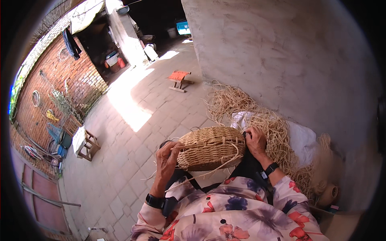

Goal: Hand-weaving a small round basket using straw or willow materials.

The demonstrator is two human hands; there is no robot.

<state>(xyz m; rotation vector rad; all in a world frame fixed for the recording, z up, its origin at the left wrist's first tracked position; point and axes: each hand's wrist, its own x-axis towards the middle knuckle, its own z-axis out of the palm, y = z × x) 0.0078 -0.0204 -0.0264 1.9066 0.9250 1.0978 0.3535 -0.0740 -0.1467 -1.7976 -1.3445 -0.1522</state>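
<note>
A tan woven basket point(211, 150) with a rounded shape rests over my lap, tilted, with a seam-like line running across its side. At its left end my left hand point(167, 158) is closed, thumb and fingers pressed to the weave. My right hand point(256, 140) curls round the basket's right end; its fingertips are partly hidden, and a small dark spot shows beside them. From the basket's side hangs a loose strand of cord point(209, 172), which runs down left across my lap. Both wrists wear dark bands.
Heaped tan cord point(277, 136) lies along the wall at right, with white sacking point(301, 140) beneath. A folding stool point(178, 79) with an orange seat stands ahead on the paving. To the left are a wooden chair point(86, 144) with a white cover and a brick wall point(48, 76).
</note>
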